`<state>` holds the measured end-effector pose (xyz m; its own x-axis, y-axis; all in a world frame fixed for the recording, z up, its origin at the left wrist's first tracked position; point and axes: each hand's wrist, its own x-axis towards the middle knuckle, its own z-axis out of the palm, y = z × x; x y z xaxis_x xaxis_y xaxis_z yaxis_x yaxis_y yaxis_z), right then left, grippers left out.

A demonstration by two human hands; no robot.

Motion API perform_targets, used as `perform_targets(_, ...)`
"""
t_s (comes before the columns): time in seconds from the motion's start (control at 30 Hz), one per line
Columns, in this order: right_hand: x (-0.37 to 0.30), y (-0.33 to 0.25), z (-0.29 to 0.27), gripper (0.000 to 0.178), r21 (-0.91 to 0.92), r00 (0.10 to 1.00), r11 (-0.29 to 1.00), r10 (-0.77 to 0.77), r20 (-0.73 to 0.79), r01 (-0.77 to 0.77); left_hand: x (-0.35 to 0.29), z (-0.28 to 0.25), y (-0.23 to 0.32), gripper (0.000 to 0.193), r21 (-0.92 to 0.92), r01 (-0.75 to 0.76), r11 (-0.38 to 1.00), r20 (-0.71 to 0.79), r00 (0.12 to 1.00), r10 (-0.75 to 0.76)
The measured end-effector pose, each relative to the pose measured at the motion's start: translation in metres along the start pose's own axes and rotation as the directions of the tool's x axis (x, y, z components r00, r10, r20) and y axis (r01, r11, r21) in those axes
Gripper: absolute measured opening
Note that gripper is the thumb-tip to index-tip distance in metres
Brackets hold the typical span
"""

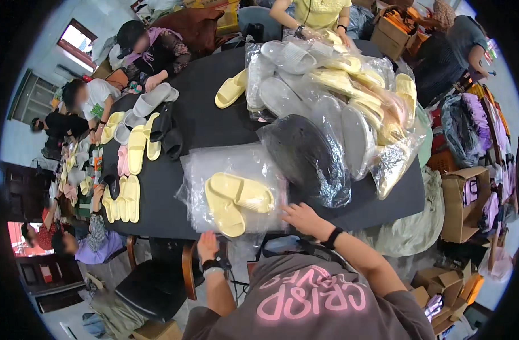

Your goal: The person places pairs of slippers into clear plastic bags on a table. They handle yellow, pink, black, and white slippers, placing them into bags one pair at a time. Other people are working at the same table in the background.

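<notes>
A pair of pale yellow slippers (226,211) lies crossed on a stack of clear plastic bags (205,161) at the table's near edge. My left hand (208,247) is at the near left corner of the bags, its fingers stretched out, just below the slippers. To the right of the slippers, my right hand (302,219) reaches over the table edge with fingers apart and fingertips by the right side of the bags. Neither hand visibly holds anything.
Bagged grey, yellow and black slippers (304,153) pile up on the right of the black table (205,122). Loose slippers (136,148) stand along its left side. A co-worker in a yellow shirt (322,14) handles slippers across the table. A black chair (151,286) stands at lower left.
</notes>
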<state>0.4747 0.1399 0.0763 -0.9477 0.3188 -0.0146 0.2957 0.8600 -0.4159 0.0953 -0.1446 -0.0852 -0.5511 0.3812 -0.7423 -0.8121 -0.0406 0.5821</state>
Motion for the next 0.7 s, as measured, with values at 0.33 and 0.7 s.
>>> perform_targets(0.33,-0.220,-0.028,0.046,0.038,0.220,0.502,0.465,0.851,0.157,-0.858,-0.090,0.300,0.111,0.025,0.374,-0.770,0.517,0.459,0.638,0.618)
perform_targets(0.7,-0.371,-0.287,0.296,0.042,0.716,-0.356,-0.542,0.837,0.415,-0.439,-0.350,0.449,-0.104,0.027,0.177,-0.901,0.397,0.917,0.004,-0.399)
